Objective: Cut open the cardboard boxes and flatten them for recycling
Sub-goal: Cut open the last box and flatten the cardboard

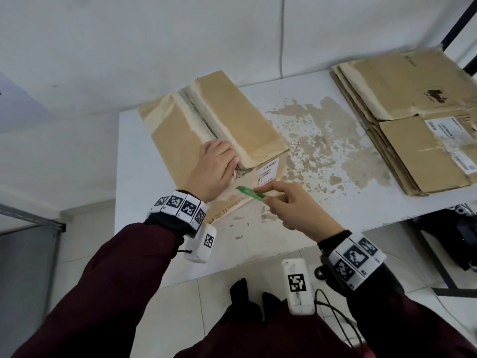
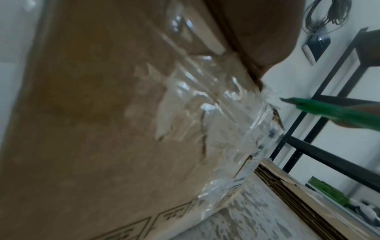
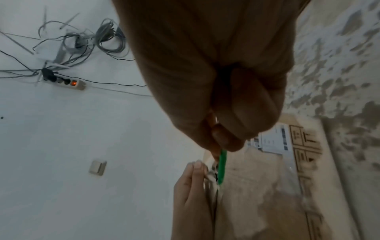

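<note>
From the head view, the cardboard box (image 1: 206, 130) is lying on the white worktop (image 1: 322, 140), its top seam running away from the person, taped over and already torn rough. The left hand (image 1: 215, 167) is resting on the near end of that seam with its fingers bent over the flap edge, steadying it. The right hand (image 1: 291, 205) is pinching a slim green cutter (image 1: 251, 193), tip aimed at the near face just below the left fingers. The board looks light and stiff enough to hold by a flap edge, though the glossy tape is likely slippery. A pile of flattened boxes (image 1: 418, 125) is sitting at the far right.

From the left wrist, the box wall (image 2: 102, 129) is filling the frame, crinkled clear tape (image 2: 205, 105) wrapping its corner; the cutter (image 2: 329, 112) is approaching, close but apart.

From the right wrist, thumb and fingers (image 3: 224, 138) are clamping the cutter (image 3: 222, 165), whose tip is sitting at the seam right beside the left fingers (image 3: 195, 170); blur makes it hard to say whether the blade is touching. That closeness looks risky for the steadying hand.
</note>
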